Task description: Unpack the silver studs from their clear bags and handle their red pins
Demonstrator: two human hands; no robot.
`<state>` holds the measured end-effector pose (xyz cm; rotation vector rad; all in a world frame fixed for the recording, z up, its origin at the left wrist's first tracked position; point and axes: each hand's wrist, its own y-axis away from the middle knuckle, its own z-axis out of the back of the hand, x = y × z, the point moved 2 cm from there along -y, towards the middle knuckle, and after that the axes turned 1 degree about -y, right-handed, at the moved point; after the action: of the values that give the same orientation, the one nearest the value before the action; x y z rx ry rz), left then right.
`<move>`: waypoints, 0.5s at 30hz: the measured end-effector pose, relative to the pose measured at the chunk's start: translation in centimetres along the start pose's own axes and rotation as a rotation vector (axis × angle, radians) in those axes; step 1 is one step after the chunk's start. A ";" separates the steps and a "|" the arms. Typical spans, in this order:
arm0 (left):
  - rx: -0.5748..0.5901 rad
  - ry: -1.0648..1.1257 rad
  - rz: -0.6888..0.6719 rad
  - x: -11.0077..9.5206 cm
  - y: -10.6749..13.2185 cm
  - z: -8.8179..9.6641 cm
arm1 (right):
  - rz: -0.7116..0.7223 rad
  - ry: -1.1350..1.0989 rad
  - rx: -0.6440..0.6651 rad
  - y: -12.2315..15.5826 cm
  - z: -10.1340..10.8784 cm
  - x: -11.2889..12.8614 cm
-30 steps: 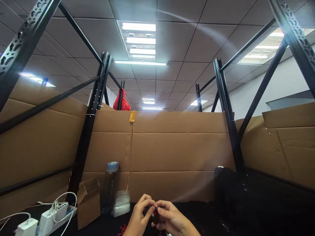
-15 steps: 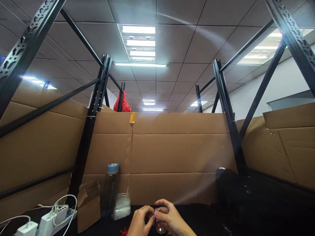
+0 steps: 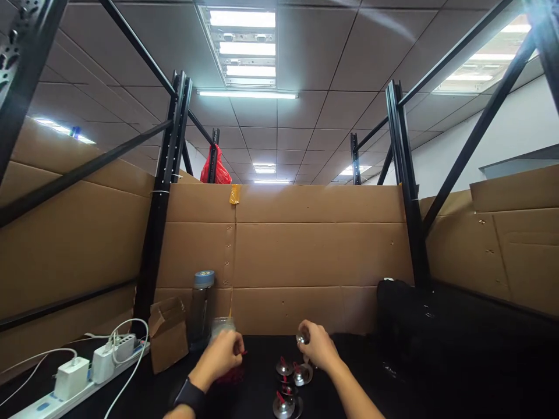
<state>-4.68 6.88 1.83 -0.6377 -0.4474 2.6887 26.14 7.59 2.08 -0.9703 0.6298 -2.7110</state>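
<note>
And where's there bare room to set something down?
Black tabletop shows bare between the left hand and the silver pieces, back to the cardboard. Crowded: around those pieces, near the right hand; and at left, with power strip, box and bottle. Right of that hand, it's too dark to tell.

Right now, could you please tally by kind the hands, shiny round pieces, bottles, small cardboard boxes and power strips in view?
Hands: 2, left hand and right hand
Shiny round pieces: at least 5, some overlapping, 1 in the right hand
Bottle: 1
Small cardboard box: 1
Power strip: 1
Total: at least 10
</note>
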 end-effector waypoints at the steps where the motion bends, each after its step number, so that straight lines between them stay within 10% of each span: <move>1: 0.063 -0.019 0.023 0.9 0.1 0.2 | -0.036 0.088 0.011 0.1 0.1 -0.8; 5: 0.099 -0.051 -0.041 0.3 1.0 0.4 | -0.105 0.188 0.090 0.3 -0.5 -3.3; 15: 0.200 0.233 -0.464 -11.3 3.8 -4.3 | -0.063 0.150 0.131 0.0 -0.5 -3.6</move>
<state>5.93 0.01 0.94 -0.6810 -0.2248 2.1573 28.60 8.86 -0.29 -0.7737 0.4464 -2.8589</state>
